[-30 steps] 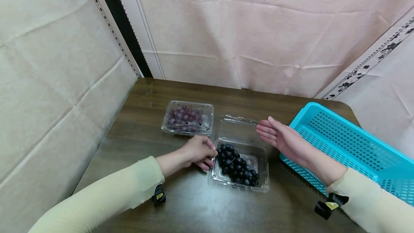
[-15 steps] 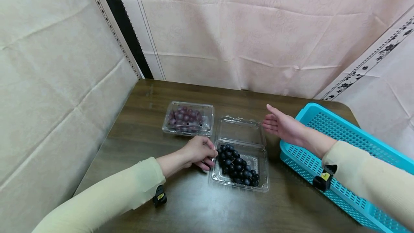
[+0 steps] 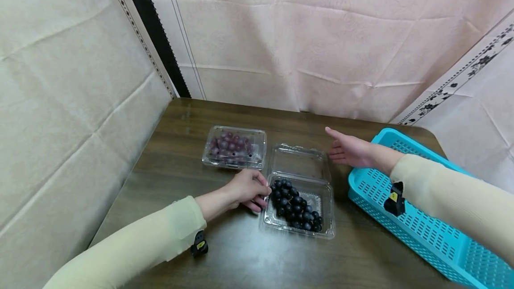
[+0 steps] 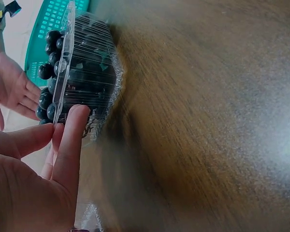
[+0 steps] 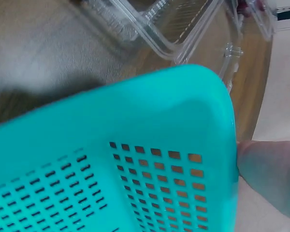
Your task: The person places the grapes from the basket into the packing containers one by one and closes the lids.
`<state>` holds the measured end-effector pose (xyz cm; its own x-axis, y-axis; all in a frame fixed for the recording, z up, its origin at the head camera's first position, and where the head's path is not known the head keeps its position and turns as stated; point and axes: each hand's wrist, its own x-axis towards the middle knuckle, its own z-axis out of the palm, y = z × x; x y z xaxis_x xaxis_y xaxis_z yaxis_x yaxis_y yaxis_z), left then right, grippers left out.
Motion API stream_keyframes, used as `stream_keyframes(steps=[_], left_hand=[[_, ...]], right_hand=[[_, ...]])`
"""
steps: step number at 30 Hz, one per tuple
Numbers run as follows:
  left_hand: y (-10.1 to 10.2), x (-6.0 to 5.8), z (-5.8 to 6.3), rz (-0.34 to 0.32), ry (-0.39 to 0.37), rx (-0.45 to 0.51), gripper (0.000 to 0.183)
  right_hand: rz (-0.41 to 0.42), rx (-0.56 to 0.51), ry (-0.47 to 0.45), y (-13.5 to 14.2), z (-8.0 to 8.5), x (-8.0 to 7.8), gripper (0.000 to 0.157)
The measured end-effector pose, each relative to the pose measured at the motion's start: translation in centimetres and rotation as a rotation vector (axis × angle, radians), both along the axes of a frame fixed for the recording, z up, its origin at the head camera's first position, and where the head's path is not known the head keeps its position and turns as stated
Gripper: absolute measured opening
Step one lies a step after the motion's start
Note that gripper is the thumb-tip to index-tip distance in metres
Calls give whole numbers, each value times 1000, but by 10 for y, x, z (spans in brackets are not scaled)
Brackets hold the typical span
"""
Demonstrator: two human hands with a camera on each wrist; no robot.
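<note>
A clear plastic clamshell box (image 3: 327, 229) stands open on the table, its lid (image 3: 299, 163) folded back behind it. Inside lies a bunch of dark grapes (image 3: 295, 206), mostly on the left side. My left hand (image 3: 248, 189) pinches the box's left rim; in the left wrist view the thumb (image 4: 38, 137) is on the rim and a finger (image 4: 72, 140) lies against the outer wall. My right hand (image 3: 351, 150) hovers beside the lid's right edge, fingers extended and thumb raised, holding nothing. Its forearm passes over the turquoise basket (image 3: 421, 229).
Behind my left hand sits a second clamshell box (image 3: 255, 144), lid down, with reddish grapes (image 3: 230, 142) in it. The perforated basket fills the right side of the wooden table (image 3: 172, 164). Pale cloth (image 3: 321, 48) hangs along the back and sides.
My right hand has moved a little right and away from me, clear of the lid, and its forearm has swung across the basket. The left hand keeps its place on the rim.
</note>
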<state>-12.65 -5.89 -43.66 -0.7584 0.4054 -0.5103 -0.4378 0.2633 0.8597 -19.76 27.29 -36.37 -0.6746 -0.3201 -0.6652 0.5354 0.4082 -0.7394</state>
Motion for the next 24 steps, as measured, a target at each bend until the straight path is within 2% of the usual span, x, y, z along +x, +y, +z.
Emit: stream_keyframes(steps=[12,17,24], left_hand=[[0,0,-2,5,5,16,12],[0,1,0,-1,8,8,12],[-1,1,2,4,7,9,12]], right_hand=[[83,101,-24,-3,-8,-20,96],[62,117,-34,-1,-14,-27,99],[-7,55,-21,1,-17,-29,99]])
